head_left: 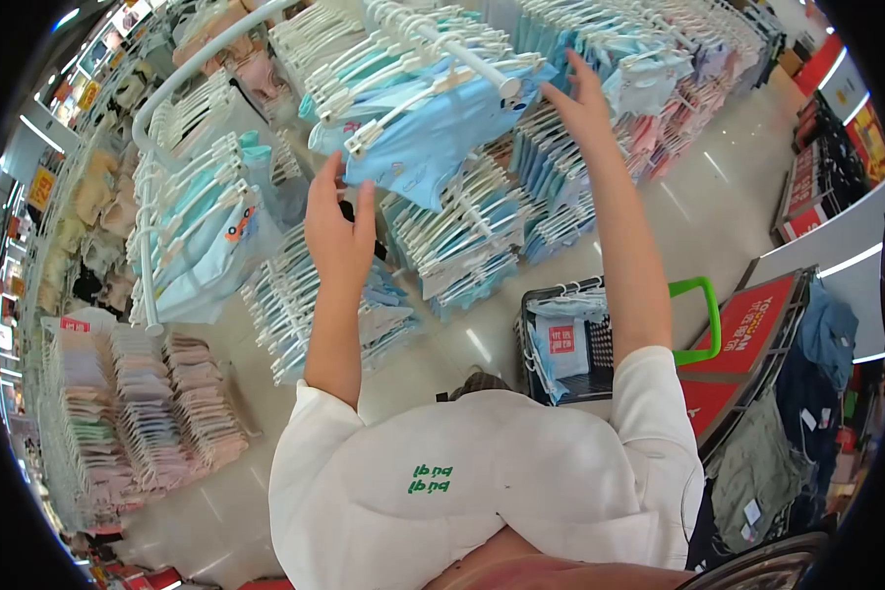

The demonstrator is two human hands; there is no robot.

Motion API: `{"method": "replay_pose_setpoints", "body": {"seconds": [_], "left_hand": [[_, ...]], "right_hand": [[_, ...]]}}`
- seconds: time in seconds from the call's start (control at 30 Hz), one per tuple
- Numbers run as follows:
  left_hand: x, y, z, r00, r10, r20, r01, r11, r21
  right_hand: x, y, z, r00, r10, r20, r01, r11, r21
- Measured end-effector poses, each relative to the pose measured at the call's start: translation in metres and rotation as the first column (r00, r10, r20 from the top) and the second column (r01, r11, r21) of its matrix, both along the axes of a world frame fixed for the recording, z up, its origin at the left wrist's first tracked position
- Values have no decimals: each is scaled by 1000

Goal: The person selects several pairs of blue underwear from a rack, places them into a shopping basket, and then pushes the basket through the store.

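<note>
- Left hand (339, 226) was spread just beside the blue garment (442, 123); contact was unclear.
- Right hand (584, 106) was spread near its other end.
- Between them it hung, its print indistinct.
- Below the right hand, a black basket (601, 339) was partly hidden.

From here, the front garment (438, 133) hangs at the near end of the upper rail (477, 66), between the left hand (339, 231) and right hand (588, 108); more hangers (374, 84) line that rail behind it. A second rail (147, 280) stands left. Garment rows (147, 408) stand at the person's (472, 462) left. Front right, a basket (600, 344) holds clothes (568, 364), a sign panel (742, 344) to its right.
</note>
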State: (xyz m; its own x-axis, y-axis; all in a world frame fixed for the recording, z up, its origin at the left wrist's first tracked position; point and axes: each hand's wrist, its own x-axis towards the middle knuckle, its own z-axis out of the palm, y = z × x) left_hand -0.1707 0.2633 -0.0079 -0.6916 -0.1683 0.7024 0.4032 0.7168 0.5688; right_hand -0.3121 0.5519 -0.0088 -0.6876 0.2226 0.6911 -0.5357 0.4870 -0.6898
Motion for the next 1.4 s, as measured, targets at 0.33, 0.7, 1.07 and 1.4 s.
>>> {"method": "replay_pose_setpoints", "body": {"seconds": [0.33,0.7,1.07,1.4], "left_hand": [[-12,-6,-6,995,-95,24,89,975,202],[-3,1,19,960,-229,162,174,939,297],[24,20,7,928,-328,178,231,880,414],[40,32,-8,941,-316,121,221,845,487]], "right_hand": [[-14,-15,-6,897,250,365,-187,962,-200],[16,3,30,828,493,268,-161,665,-729],[57,23,24,898,410,158,-235,753,-615],[87,42,29,874,484,36,-379,727,-572]]}}
